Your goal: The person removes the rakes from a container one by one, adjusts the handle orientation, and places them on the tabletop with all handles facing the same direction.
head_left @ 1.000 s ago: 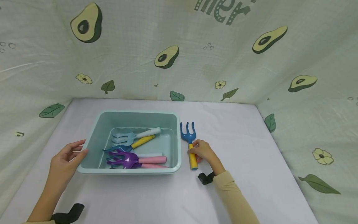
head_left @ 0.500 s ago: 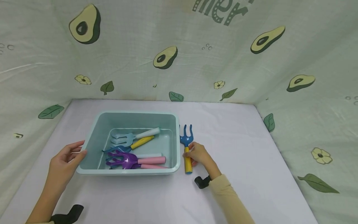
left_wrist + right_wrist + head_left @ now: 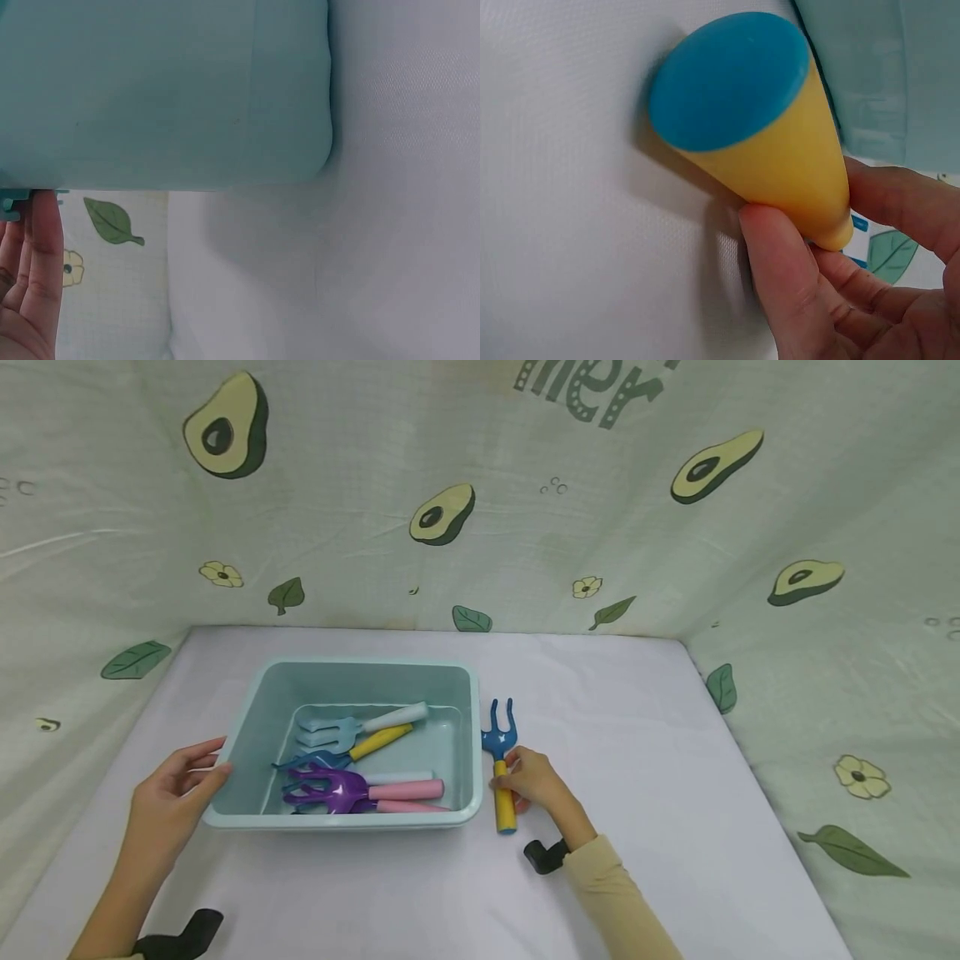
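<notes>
While your right hand [image 3: 534, 778] pinches the blue fork [image 3: 499, 769] by its yellow handle [image 3: 506, 814] just right of the tub [image 3: 341, 821], head view shows the tub hiding part of the tines, so I'd get those above the rim before any sideways move. Left-wrist view: your left hand's [image 3: 174, 781] fingers run nearly straight to the tub's left rim; light pressure should stop skidding. Right-wrist view: thumb and finger oppose across the handle near the tub wall, contact with the cloth [image 3: 570, 262] unclear, so give your knuckles room.

The white table [image 3: 375, 893] bears a light-blue bin [image 3: 367, 679] and blue fork [image 3: 499, 767].
</notes>
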### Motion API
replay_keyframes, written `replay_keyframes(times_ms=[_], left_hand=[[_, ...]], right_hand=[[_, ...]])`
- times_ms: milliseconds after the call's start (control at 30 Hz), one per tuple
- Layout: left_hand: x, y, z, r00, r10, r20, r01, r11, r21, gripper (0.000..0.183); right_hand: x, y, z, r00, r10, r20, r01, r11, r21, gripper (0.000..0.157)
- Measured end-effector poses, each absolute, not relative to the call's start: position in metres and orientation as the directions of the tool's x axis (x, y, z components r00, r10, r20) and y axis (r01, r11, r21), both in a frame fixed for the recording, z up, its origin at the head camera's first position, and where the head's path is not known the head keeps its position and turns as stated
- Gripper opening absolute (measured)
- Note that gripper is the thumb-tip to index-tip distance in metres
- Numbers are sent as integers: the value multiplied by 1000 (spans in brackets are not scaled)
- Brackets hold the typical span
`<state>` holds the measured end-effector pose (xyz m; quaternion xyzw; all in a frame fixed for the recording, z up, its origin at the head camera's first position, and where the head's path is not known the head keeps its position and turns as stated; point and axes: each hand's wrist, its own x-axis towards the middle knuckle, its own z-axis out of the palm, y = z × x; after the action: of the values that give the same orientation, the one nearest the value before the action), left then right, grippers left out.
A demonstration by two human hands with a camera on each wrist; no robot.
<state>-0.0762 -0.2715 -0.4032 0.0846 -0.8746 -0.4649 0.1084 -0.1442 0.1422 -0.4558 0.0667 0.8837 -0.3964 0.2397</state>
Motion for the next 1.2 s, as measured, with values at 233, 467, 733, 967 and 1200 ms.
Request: replay_keyframes(times_ms=[233,467,733,967,1200], left_hand=[[-76,-274,-404,-962,-250,109,-49,554,831,45],[-76,-272,-404,-960,-257,108,-55,554,830,45],[-78,-272,-405,-960,-260,105,-60,558,828,46],[-77,-271,-405,-962,-254,105,-58,562,825,46],[-77,-272,-405,-961,-256,103,-64,570,819,47]], right_hand=[[-144,142,-457,-876,-92,-473,294,677,-675,38],[-144,142,-459,-875,-111,-471,283,673,-684,39],[-142,143,-456,-872,-105,-477,284,686,-670,42],[-136,146,-447,-889,-83,-450,244,745,-620,58],[-134,149,-438,-885,-117,-451,221,747,-627,70]])
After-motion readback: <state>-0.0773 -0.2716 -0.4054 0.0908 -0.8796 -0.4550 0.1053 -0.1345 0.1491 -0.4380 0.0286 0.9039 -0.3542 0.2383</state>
